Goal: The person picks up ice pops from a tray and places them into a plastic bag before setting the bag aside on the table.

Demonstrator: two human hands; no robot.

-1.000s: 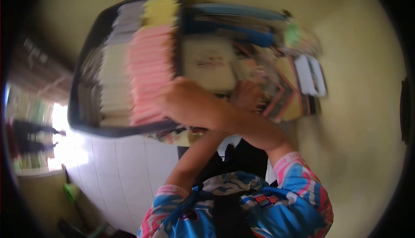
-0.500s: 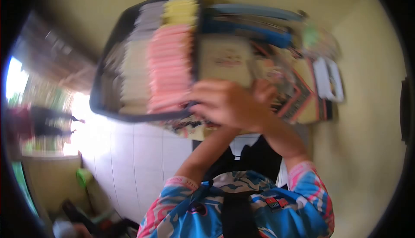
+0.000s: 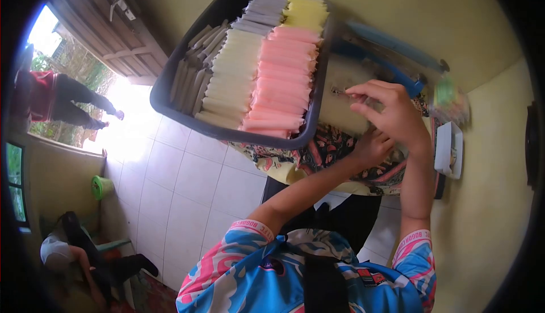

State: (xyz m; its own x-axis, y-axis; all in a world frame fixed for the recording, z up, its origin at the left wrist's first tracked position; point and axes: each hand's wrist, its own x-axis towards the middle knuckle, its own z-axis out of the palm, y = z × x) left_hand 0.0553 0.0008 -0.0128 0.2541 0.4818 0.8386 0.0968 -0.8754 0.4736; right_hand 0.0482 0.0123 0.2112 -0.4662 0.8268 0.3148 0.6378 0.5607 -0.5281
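Hovering at the pale box (image 3: 347, 113), your right hand (image 3: 366, 100) is loosely opened, its thumb and first finger apart with nothing visible between them; whether a fingertip meets the box, you cannot tell from this view. Your left hand (image 3: 377, 147) sits lower, nearer your body, by the box's near right corner, its fingers curled; what, if anything, they grasp is hidden. So the box lies to the left of your right hand and beyond your left one, partly covered by both and blurred. Just left of the box, you have the dark tub (image 3: 238, 136), well filled with rows of wrapped packets: pink (image 3: 284, 80) along the side nearest your hands, cream (image 3: 233, 74) beside them, yellow (image 3: 305, 15) and greyish (image 3: 264, 7) at the far end, and brownish ones (image 3: 186, 86) along the left wall. Under your wrists, a patterned cloth (image 3: 325, 153) covers the surface. Beyond your right hand lies a blue object (image 3: 411, 81), and to its right a clear bag (image 3: 449, 101) with greenish contents. Nearer you on that side, past your right wrist, is a small white tray (image 3: 441, 149).
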